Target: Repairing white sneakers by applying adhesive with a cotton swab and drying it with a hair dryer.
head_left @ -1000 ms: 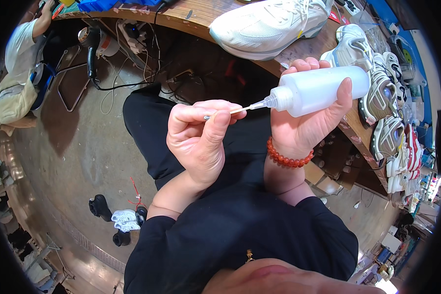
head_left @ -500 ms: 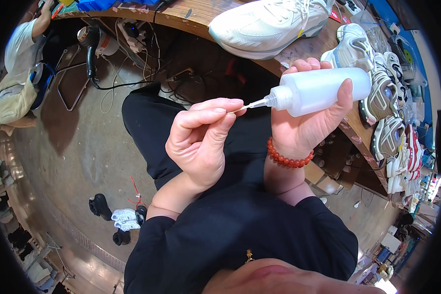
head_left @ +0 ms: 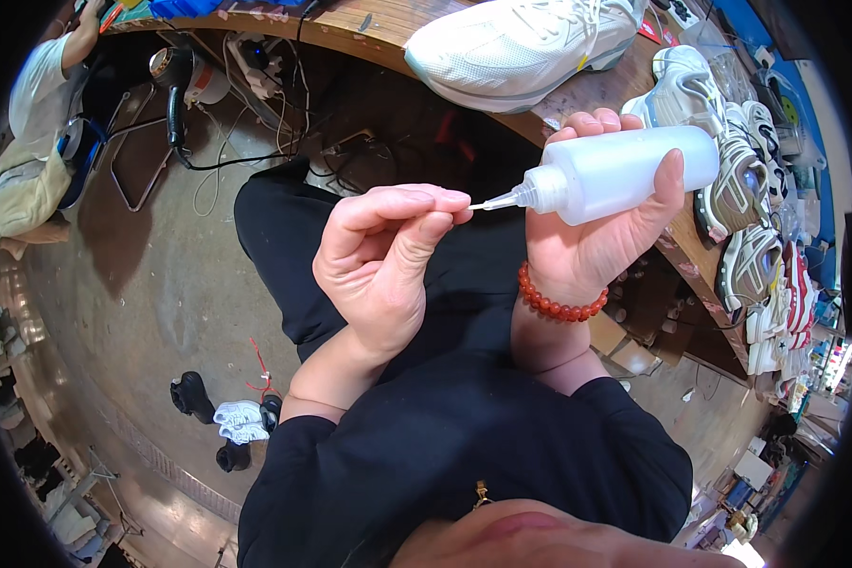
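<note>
A translucent white squeeze bottle point(head_left: 634, 172) lies sideways in my right hand point(head_left: 592, 241), its fingers behind it and the thumb across its near side. The tapered nozzle point(head_left: 513, 197) points left. My left hand point(head_left: 374, 265) pinches a thin pale stick, like a toothpick point(head_left: 482, 205), between thumb and fingertips. The stick's free end meets the nozzle tip; whether it sits inside the opening is too small to tell. Both hands are raised over my lap, near the bench edge.
A white sneaker point(head_left: 530, 59) rests on the wooden bench point(head_left: 364, 33), with several more shoes point(head_left: 729, 180) along its right side. Below hangs a black hair dryer point(head_left: 172, 99) among cables. Small shoes point(head_left: 241, 421) lie on the floor. Another person point(head_left: 47, 104) is at far left.
My left hand has moved slightly left, away from the bottle, and the stick now lines up straighter with the nozzle. The right hand and bottle have barely moved.
</note>
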Available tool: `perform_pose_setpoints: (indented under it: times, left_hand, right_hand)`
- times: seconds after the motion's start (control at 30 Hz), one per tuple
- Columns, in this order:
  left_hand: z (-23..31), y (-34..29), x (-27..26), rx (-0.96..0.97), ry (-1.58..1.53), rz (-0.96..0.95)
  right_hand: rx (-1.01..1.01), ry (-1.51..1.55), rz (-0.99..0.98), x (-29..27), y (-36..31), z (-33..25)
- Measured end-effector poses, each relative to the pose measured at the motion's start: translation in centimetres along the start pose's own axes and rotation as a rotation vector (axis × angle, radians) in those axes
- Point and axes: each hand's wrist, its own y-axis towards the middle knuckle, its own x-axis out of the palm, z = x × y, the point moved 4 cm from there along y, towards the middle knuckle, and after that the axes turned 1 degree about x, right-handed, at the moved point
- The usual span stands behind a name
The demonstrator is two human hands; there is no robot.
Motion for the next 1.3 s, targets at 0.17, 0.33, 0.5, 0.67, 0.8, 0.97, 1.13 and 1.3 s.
perform_pose_setpoints:
  times: [0.17,0.33,0.5,0.67,0.8,0.97,1.13,1.3]
  left_hand:
    - [-0.3,0.2,-0.3,-0.055,-0.059,-0.022]
    - [-0.5,0.1,-0.3,-0.02,-0.08,-0.032]
    - [-0.4,-0.3,-0.5,0.065,0.059,-0.037]
    - [0.2,0.1,-0.4,0.13,0.263,-0.075]
    - [-0.1,0.5,-0.8,-0.042,0.07,-0.043]
    - [-0.2,0.6,-1.1,-0.109,0.044,-0.036]
    - [-0.3,0.7,-1.3,-0.116,0.017,-0.028]
    - [-0.5,0.6,-1.4,-0.151,-0.004,-0.019]
  right_hand:
    - [0.003,0.003,0.003,0.1,0.1,0.1]
    - [0.007,0.013,0.007,0.1,0.1,0.2]
    - [-0.008,0.002,0.012,0.1,0.1,0.2]
    - [-0.02,-0.003,-0.004,-0.1,0.2,0.1]
    - [-0.025,-0.014,0.007,-0.4,0.6,-0.2]
    - [-0.046,-0.029,0.017,-0.7,0.7,-0.4]
    - [-0.071,-0.051,0.033,-0.5,0.7,-0.5]
    - [-0.057,-0.03,0.021,-0.7,0.8,-0.6]
